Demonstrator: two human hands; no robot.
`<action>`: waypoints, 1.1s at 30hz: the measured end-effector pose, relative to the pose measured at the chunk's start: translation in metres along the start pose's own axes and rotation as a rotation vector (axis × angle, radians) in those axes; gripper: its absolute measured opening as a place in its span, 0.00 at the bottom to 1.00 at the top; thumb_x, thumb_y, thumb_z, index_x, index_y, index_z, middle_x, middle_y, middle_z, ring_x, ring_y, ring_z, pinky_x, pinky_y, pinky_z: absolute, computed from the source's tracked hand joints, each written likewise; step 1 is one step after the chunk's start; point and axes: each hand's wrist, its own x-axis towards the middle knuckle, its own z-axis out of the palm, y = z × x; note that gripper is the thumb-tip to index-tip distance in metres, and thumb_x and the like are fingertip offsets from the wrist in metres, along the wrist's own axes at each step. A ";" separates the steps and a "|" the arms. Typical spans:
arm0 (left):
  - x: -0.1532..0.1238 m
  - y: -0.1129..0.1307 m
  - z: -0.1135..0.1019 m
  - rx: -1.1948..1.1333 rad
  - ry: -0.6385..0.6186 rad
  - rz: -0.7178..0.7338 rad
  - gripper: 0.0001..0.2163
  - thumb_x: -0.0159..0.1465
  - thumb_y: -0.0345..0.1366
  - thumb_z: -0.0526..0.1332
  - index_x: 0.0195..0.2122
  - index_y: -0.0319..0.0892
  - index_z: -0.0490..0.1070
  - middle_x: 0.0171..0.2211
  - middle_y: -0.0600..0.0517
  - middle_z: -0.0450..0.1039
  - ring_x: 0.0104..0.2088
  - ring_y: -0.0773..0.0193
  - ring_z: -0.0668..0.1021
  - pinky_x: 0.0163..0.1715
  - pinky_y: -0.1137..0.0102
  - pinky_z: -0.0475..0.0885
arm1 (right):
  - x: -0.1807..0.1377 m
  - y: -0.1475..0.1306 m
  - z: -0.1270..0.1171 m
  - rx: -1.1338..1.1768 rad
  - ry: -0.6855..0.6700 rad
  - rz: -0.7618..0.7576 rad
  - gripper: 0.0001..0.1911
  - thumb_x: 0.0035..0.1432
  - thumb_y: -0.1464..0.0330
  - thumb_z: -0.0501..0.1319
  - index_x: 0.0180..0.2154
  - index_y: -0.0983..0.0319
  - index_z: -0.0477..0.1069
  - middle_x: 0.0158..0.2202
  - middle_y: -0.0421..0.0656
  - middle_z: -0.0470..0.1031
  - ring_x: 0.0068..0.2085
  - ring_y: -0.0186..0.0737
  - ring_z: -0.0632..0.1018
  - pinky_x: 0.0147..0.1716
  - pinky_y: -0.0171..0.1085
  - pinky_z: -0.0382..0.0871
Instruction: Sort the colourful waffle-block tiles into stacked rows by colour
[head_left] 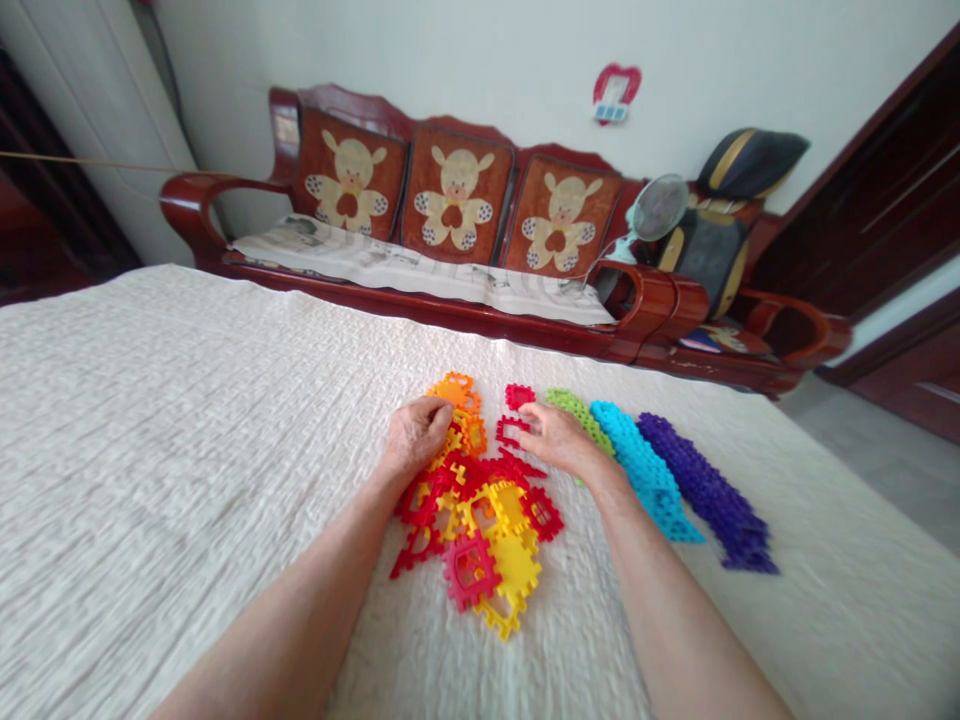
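A loose pile of red and yellow interlocking plastic tiles (487, 530) lies on the cream bedspread (150, 420) in front of me. Orange tiles (457, 392) sit at its far end. My left hand (414, 435) is curled over the orange and yellow tiles, fingers closed on one of them. My right hand (551, 435) pinches a red tile (512, 432) at its fingertips; another red tile (519, 396) lies just beyond. To the right lie sorted rows: green tiles (577, 412), blue tiles (645, 470), purple tiles (712, 495).
A dark wooden bench (465, 310) with three bear-print cushions runs along the bed's far edge. A small fan (660, 208) and a bag (720, 230) stand at its right end. A dark wooden door (877, 200) is on the right.
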 end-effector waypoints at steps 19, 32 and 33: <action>0.001 -0.006 0.004 -0.010 0.012 0.010 0.15 0.61 0.40 0.52 0.32 0.40 0.78 0.33 0.50 0.79 0.33 0.64 0.78 0.35 0.73 0.68 | -0.004 -0.014 -0.036 -0.101 0.105 0.217 0.04 0.48 0.71 0.61 0.30 0.60 0.72 0.25 0.39 0.74 0.27 0.34 0.72 0.28 0.32 0.59; 0.000 -0.002 0.001 -0.015 0.003 -0.001 0.15 0.61 0.40 0.52 0.33 0.40 0.78 0.32 0.49 0.79 0.33 0.64 0.78 0.35 0.73 0.68 | -0.004 -0.008 -0.027 0.068 -0.107 -0.255 0.31 0.43 0.85 0.52 0.47 0.59 0.73 0.52 0.44 0.73 0.54 0.40 0.72 0.54 0.41 0.65; 0.000 -0.002 0.001 -0.015 0.002 -0.001 0.15 0.62 0.40 0.52 0.33 0.40 0.78 0.32 0.49 0.79 0.33 0.64 0.78 0.35 0.73 0.68 | -0.004 -0.008 -0.023 0.059 -0.130 -0.290 0.34 0.42 0.85 0.51 0.50 0.59 0.72 0.56 0.44 0.71 0.57 0.40 0.69 0.57 0.43 0.62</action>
